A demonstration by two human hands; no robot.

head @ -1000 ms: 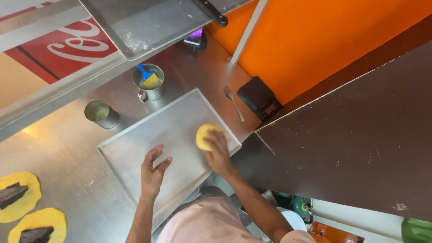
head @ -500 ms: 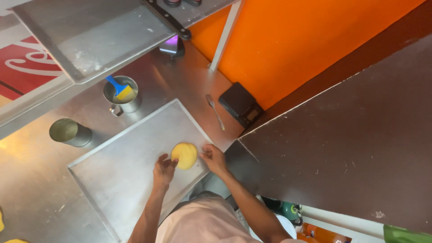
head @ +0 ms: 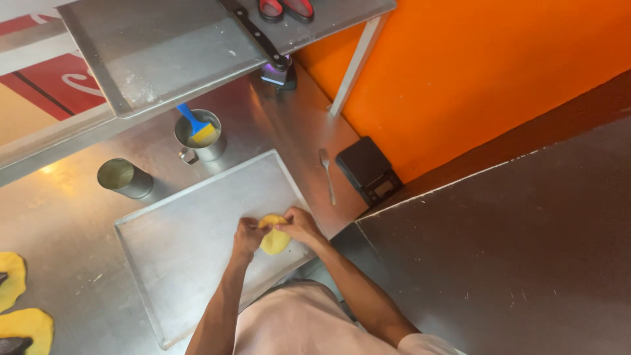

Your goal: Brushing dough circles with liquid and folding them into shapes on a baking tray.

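Both hands have closed in on the yellow dough piece (head: 275, 239) since the earlier frames, when the left hand lay flat and apart on the tray; the dough has also shifted from the tray's far right corner toward its near right edge. Left hand (head: 248, 235) now pinches the dough's left edge with curled fingers, and right hand (head: 301, 225) grips its upper right edge likewise, so the piece is held between the two, just above or on the metal tray (head: 184, 256); whether it touches the tray cannot be told. Tray lies on the steel worktop (head: 59, 217). Beyond the tray stand a metal cup (head: 125, 178) and, to its right, a metal mug holding a blue-handled brush (head: 192, 120) in yellow liquid. A spoon (head: 327, 175) lies to the right of the tray, with a small black scale (head: 369, 172) beside it against the orange wall (head: 473, 72). Two flat yellow dough rounds (head: 23, 323) sit at the left edge of the worktop, well apart from the hands. A knife (head: 257, 34) and red-handled scissors (head: 286, 8) rest on the raised shelf (head: 164, 52).
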